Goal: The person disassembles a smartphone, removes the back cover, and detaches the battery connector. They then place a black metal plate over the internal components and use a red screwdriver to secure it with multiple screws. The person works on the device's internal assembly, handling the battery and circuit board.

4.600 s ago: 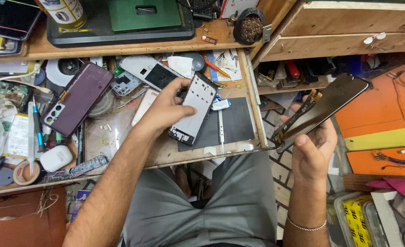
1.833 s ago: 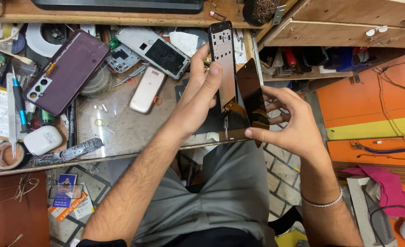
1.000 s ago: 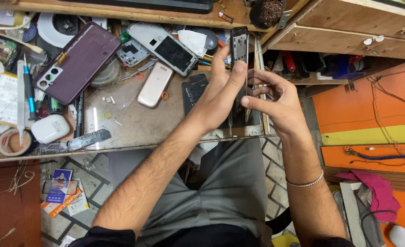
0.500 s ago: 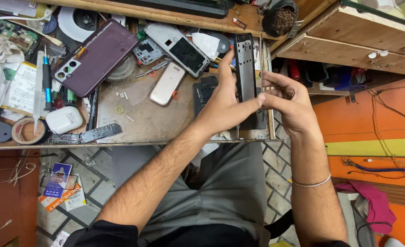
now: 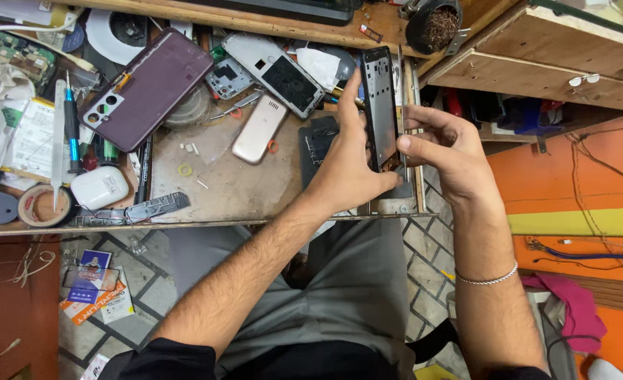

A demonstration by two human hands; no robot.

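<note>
Both hands hold one phone assembly upright above the right end of the wooden workbench (image 5: pixel 241 197). My left hand (image 5: pixel 346 165) grips the silver phone frame (image 5: pixel 379 105) from the left, thumb up along its edge. My right hand (image 5: pixel 441 151) presses a thin dark screen panel (image 5: pixel 400 77) against the frame's right side, fingers curled over its lower half. The frame's inner face with cut-outs faces me.
The bench is crowded: a purple phone back cover (image 5: pixel 146 88), an opened phone (image 5: pixel 275 72), a small beige handset (image 5: pixel 258 130), a white case (image 5: pixel 99 187), a tape roll (image 5: pixel 35 205), tweezers and a screwdriver (image 5: pixel 68 123). An orange cabinet (image 5: pixel 571 183) stands at right.
My left hand lifted the frame off the bench and my right hand brought the dark screen panel in from the right. The two parts now sit together, held by both hands.
</note>
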